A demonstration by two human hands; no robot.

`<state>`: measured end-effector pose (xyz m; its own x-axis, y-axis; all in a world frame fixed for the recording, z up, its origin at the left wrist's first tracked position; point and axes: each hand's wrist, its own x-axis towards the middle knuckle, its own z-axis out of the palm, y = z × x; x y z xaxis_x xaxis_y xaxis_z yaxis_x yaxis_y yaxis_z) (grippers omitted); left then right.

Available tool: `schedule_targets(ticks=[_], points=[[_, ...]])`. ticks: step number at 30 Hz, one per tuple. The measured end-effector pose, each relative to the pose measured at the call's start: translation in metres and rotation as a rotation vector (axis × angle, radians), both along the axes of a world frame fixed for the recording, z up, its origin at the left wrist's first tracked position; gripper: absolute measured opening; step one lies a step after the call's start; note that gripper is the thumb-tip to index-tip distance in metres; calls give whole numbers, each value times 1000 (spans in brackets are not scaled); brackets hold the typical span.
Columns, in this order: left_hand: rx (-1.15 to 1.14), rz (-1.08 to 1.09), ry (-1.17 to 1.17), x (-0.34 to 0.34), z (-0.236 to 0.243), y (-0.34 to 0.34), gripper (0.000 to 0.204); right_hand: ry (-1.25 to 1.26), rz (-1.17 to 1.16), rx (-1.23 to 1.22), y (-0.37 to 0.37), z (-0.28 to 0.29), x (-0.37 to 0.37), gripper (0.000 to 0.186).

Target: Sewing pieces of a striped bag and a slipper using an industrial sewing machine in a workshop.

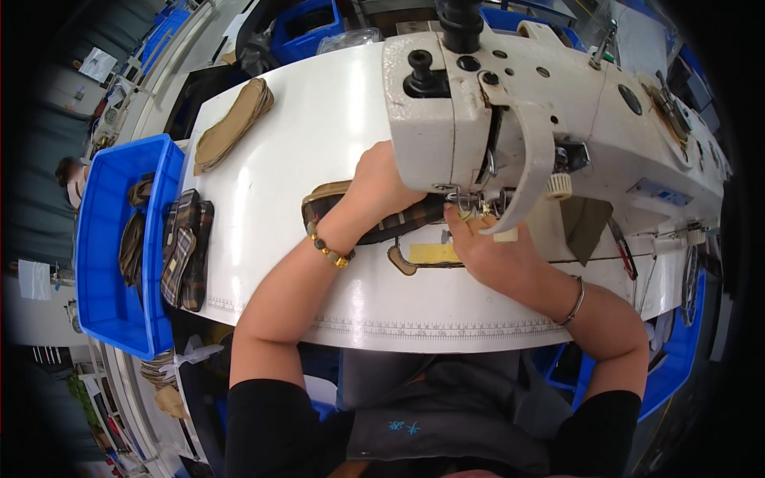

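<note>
While the left hand [384, 185] lies over one plaid fabric piece [410, 219] reaching the presser foot [460, 198], fingertips hidden behind one sewing machine [578, 95], the right hand [498, 251] bends its fingers beside that foot; whether either pinches the piece, I cannot tell. One yellow strip [433, 253] lies near. Leftward, the white tabletop [327, 103] gives room before one tan stack [233, 127] near its edge; one blue bin [147, 334] stands past it.

Room: tabletop [323, 111] btw tan stack [235, 123] & L hand [382, 187]; blocked: machine head [426, 127] R; blue bin [103, 247] L
</note>
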<state>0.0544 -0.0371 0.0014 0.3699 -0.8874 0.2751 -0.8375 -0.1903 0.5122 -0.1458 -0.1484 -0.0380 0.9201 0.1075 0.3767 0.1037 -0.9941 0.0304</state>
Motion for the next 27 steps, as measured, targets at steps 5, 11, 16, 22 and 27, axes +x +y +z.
schedule_targets(ticks=[5,11,16,22,27], points=[[53,98,-406,-18,29,13,21,-91,51,-3,-8,6,1,35],[51,-284,-345,-30,33,48,32,-129,42,119,-7,6,6,15],[-36,-240,-278,-29,19,39,25,-298,89,251,-8,12,16,14],[-23,-86,-111,-30,21,35,17,-358,64,324,-3,21,20,16],[59,-17,49,-29,18,30,14,-262,110,89,-11,20,13,19]])
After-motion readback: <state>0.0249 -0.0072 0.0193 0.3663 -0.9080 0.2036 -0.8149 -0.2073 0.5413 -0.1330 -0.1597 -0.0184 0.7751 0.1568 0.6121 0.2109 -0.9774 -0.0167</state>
